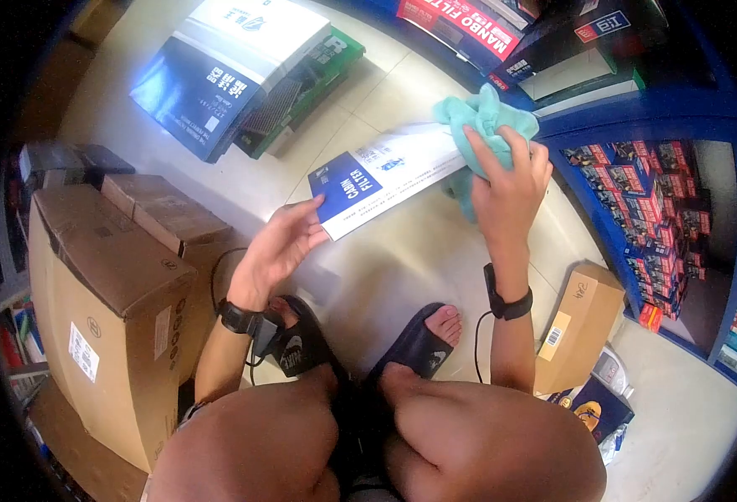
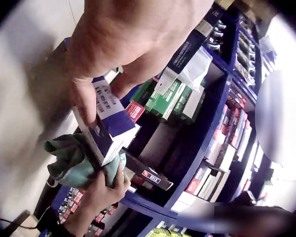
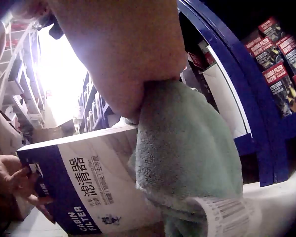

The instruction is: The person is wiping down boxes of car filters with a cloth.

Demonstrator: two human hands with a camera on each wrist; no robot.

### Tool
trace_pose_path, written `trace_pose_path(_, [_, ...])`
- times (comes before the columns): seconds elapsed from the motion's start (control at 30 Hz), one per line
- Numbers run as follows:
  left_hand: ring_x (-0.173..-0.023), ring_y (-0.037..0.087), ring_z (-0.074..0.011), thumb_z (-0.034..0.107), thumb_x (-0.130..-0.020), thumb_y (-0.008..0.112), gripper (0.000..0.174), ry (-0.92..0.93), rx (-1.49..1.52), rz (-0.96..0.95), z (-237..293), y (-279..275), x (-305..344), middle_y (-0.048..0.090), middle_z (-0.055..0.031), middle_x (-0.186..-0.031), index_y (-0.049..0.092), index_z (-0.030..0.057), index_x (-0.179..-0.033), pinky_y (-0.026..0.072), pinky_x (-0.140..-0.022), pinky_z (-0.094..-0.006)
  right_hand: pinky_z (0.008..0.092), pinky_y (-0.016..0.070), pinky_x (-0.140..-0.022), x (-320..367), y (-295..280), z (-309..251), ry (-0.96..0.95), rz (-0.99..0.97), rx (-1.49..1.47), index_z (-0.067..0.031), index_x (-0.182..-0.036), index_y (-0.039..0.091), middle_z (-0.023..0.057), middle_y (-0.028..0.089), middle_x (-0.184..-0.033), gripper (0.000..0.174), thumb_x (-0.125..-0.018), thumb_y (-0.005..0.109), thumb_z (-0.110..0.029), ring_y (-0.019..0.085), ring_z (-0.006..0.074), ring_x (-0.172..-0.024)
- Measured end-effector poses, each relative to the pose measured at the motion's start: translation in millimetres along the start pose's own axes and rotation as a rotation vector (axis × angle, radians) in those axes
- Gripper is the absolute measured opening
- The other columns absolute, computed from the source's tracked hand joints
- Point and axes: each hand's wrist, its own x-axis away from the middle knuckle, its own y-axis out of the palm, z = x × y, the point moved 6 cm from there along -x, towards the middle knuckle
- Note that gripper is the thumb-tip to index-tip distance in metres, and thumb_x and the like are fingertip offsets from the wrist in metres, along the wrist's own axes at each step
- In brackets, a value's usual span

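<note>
A flat white and blue cabin filter box [image 1: 385, 186] is held up over the floor, slanting up to the right in the head view. My left hand [image 1: 278, 249] grips its blue end, thumb on one face and fingers on the other. At the far end, my right hand [image 1: 511, 188] holds a crumpled teal cloth [image 1: 460, 109] against the box. In the right wrist view the cloth [image 3: 187, 148] drapes over that end and hides it, with a barcode label hanging from the fabric. The left wrist view shows the left thumb and fingers on either side of the box [image 2: 113, 116].
Larger filter boxes [image 1: 209, 84] lie stacked on the tiled floor at the upper left. Brown cartons [image 1: 109, 309] stand at the left, and a smaller carton [image 1: 582, 322] lies at the right. A blue shelf [image 1: 636, 125] full of boxed parts curves along the right.
</note>
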Motion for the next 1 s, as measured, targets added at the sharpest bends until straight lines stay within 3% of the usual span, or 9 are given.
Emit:
trace_pose_path(0.1, [-0.115, 0.075, -0.0294, 0.015, -0.108, 0.066, 0.038, -0.033, 0.001, 0.009, -6, 0, -3, 0.074, -0.0245, -0.125, 0.061, -0.0162, -0.130, 0.0622, -0.106, -0.0377, 0.0453, 0.0479, -0.095, 5, -5, 8, 0.029, 0.007, -0.024, -0.0324, -0.129, 0.080, 0.0017, 0.065, -0.126, 0.068, -0.069, 0.077, 0.000, 0.056, 0.0312, -0.107])
trace_pose_path(0.33, [-0.114, 0.075, -0.0320, 0.003, -0.105, 0.066, 0.031, -0.049, 0.071, -0.088, -10, 8, -5, 0.072, -0.0235, -0.128, 0.059, -0.0126, -0.131, 0.0622, -0.106, -0.0425, 0.0454, 0.0508, -0.095, 7, -41, 8, 0.153, 0.039, -0.037, -0.0299, -0.130, 0.080, 0.0061, 0.064, -0.126, 0.070, -0.067, 0.076, 0.001, 0.057, 0.0325, -0.107])
trace_pose_path(0.4, [-0.112, 0.075, -0.0328, -0.005, -0.101, 0.066, 0.039, 0.038, -0.018, -0.002, -9, 10, -4, 0.070, -0.0219, -0.128, 0.051, -0.0091, -0.137, 0.0626, -0.105, -0.0461, 0.0454, 0.0511, -0.095, 9, -51, 2, 0.169, 0.023, -0.034, -0.0286, -0.129, 0.080, 0.0076, 0.064, -0.126, 0.069, -0.067, 0.076, 0.000, 0.057, 0.0328, -0.108])
trace_pose_path(0.5, [-0.114, 0.075, -0.0327, -0.011, -0.099, 0.065, 0.050, 0.068, -0.031, -0.033, -5, 18, -5, 0.069, -0.0209, -0.127, 0.042, -0.0056, -0.143, 0.0632, -0.104, -0.0488, 0.0463, 0.0521, -0.097, 16, -61, -19, 0.069, 0.013, -0.087, -0.0270, -0.135, 0.077, 0.0103, 0.062, -0.128, 0.069, -0.070, 0.079, -0.003, 0.057, 0.0336, -0.110])
trace_pose_path(0.57, [-0.115, 0.075, -0.0328, -0.011, -0.099, 0.064, 0.051, 0.113, -0.034, -0.062, -6, 22, -5, 0.069, -0.0208, -0.129, 0.042, -0.0038, -0.145, 0.0641, -0.103, -0.0485, 0.0457, 0.0534, -0.099, 21, -51, -43, 0.003, -0.200, -0.271, -0.0250, -0.142, 0.071, 0.0116, 0.060, -0.129, 0.073, -0.072, 0.082, -0.009, 0.058, 0.0342, -0.112])
trace_pose_path(0.67, [-0.118, 0.074, -0.0329, -0.012, -0.100, 0.062, 0.056, 0.175, -0.099, -0.095, -9, 26, -8, 0.068, -0.0206, -0.133, 0.039, -0.0006, -0.150, 0.0656, -0.100, -0.0473, 0.0445, 0.0546, -0.099, 35, -38, -72, -0.092, -0.342, -0.408, -0.0210, -0.148, 0.066, 0.0103, 0.060, -0.128, 0.077, -0.074, 0.085, -0.014, 0.058, 0.0323, -0.113])
trace_pose_path(0.83, [-0.121, 0.072, -0.0294, -0.013, -0.100, 0.061, 0.073, 0.246, -0.093, -0.190, -20, 35, -11, 0.065, -0.0204, -0.141, 0.027, 0.0036, -0.163, 0.0665, -0.097, -0.0429, 0.0432, 0.0559, -0.095, 42, -37, -108, -0.139, -0.402, -0.559, -0.0139, -0.144, 0.067, 0.0082, 0.061, -0.128, 0.070, -0.076, 0.084, -0.014, 0.059, 0.0288, -0.112])
trace_pose_path(1.0, [-0.117, 0.073, -0.0263, -0.012, -0.100, 0.063, 0.072, 0.304, -0.201, -0.140, -18, 26, -16, 0.067, -0.0171, -0.138, 0.030, 0.0048, -0.162, 0.0658, -0.095, -0.0400, 0.0435, 0.0565, -0.093, 46, -17, -100, -0.133, -0.349, -0.543, -0.0119, -0.133, 0.073, 0.0078, 0.064, -0.122, 0.057, -0.077, 0.082, -0.012, 0.060, 0.0293, -0.110])
